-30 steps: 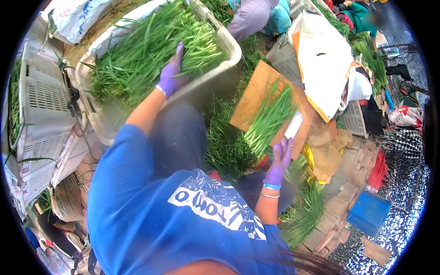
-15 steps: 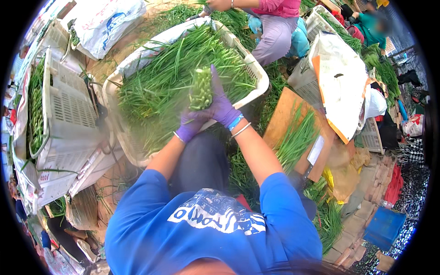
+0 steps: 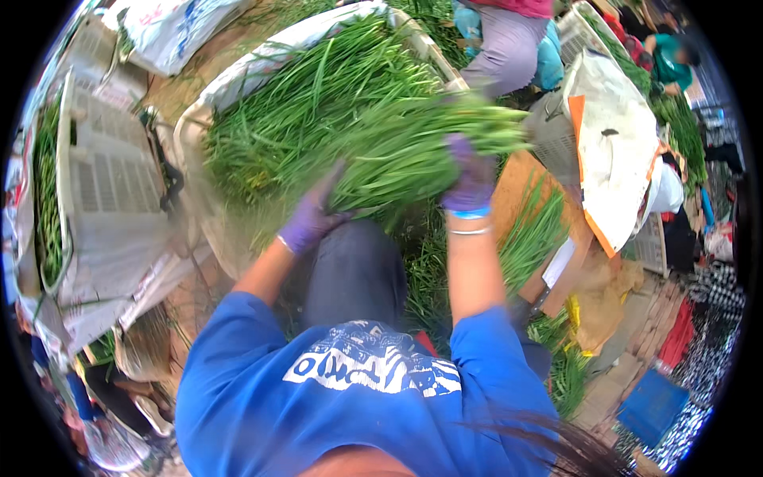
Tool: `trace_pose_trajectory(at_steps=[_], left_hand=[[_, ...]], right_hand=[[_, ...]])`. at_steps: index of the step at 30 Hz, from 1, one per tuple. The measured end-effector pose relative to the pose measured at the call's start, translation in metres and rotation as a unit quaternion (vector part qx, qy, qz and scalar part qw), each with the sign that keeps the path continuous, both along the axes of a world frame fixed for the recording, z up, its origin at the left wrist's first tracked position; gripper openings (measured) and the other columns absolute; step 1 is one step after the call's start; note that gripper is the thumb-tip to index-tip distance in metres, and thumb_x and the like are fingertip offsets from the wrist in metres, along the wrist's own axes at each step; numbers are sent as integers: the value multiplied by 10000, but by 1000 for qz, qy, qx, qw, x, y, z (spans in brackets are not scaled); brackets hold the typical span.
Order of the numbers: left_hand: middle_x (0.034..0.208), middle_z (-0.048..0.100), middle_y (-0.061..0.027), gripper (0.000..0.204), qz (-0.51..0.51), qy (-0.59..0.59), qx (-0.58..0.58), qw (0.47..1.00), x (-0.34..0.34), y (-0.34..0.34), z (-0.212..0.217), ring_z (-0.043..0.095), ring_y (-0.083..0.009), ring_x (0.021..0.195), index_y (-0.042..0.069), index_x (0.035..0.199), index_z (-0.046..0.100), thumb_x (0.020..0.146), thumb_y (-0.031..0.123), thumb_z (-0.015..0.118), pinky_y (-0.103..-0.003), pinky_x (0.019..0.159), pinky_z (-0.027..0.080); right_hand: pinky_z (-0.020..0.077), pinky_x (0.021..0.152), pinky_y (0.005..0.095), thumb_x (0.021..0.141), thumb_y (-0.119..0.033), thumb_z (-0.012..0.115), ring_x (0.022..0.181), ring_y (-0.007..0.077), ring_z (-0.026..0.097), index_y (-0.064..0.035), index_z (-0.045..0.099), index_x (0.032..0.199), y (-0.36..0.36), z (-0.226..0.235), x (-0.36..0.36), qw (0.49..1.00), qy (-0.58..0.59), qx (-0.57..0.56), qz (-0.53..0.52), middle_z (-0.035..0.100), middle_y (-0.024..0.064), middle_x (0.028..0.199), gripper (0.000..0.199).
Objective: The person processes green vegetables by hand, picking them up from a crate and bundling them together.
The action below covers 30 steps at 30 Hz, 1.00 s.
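Note:
A thick bunch of green chives (image 3: 405,155) lies sideways between my hands, slightly blurred, its pale cut stems to the right. My right hand (image 3: 470,179), in a purple glove, is closed round the stem end. My left hand (image 3: 312,213), gloved alike, holds the leafy end from below, its thumb up along the leaves and its other fingers partly hidden. Under and beyond the bunch stands a white plastic crate (image 3: 193,131) lined with a pale sheet and heaped with more chives (image 3: 318,95).
On my right, a wooden board (image 3: 520,179) carries loose chives (image 3: 531,242) and a knife (image 3: 558,264). Crates (image 3: 115,167) stand at left; another is draped with a white sack (image 3: 616,143). A co-worker's leg (image 3: 509,52) is beyond my crate.
The bunch has turned from upright, cut ends facing me, to lying sideways with stems to the right. My hands have moved apart, the right one outward.

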<state>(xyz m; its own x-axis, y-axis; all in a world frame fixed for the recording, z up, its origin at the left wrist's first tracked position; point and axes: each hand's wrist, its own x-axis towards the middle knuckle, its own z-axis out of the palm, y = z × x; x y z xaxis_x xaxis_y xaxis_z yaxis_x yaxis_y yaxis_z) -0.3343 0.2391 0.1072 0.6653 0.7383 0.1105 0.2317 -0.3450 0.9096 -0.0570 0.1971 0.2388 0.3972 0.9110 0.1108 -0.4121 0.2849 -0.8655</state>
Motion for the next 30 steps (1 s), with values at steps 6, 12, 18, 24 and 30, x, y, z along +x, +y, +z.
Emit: trace_pose_trajectory(at_steps=[6,12,18,24,30], left_hand=[[1119,722,-153,266,305,228,66,922,-153,5,39,715,-237,1018,78,1184,704,927,140,675,-329,870,550],[1166,688,-172,461,-21,-158,-162,974,-91,-118,182,668,-249,1005,-25,1235,635,966,347,598,-352,933,510],[1464,464,-230,945,-325,-378,-697,515,3,-261,228,522,-350,1303,52,1561,183,897,589,587,-619,1081,371],[1425,506,-200,793,-333,-299,-678,583,14,-291,183,544,-316,1276,43,1505,289,884,418,609,-557,1073,403],[1387,548,-170,660,-351,-267,-586,680,40,-280,147,566,-282,1248,34,1449,396,870,246,631,-494,1065,436]], right_hand=[[425,1089,530,932,-245,561,1247,335,538,-33,373,1481,-68,114,109,974,63,216,11,529,180,1385,618],[423,1093,493,888,-177,643,1248,319,553,-15,487,1386,-146,181,82,977,-30,89,-193,584,167,1335,547],[420,1104,448,863,-108,618,1272,297,554,-122,536,1398,-271,212,-68,628,-711,232,216,563,115,1397,541],[446,1084,424,830,-148,606,1138,277,599,-137,634,1098,-339,128,-157,425,-798,383,190,622,79,1098,269],[394,1099,425,796,-163,666,1272,298,499,-170,571,1287,-374,145,-98,376,-861,342,27,572,84,1267,500]])
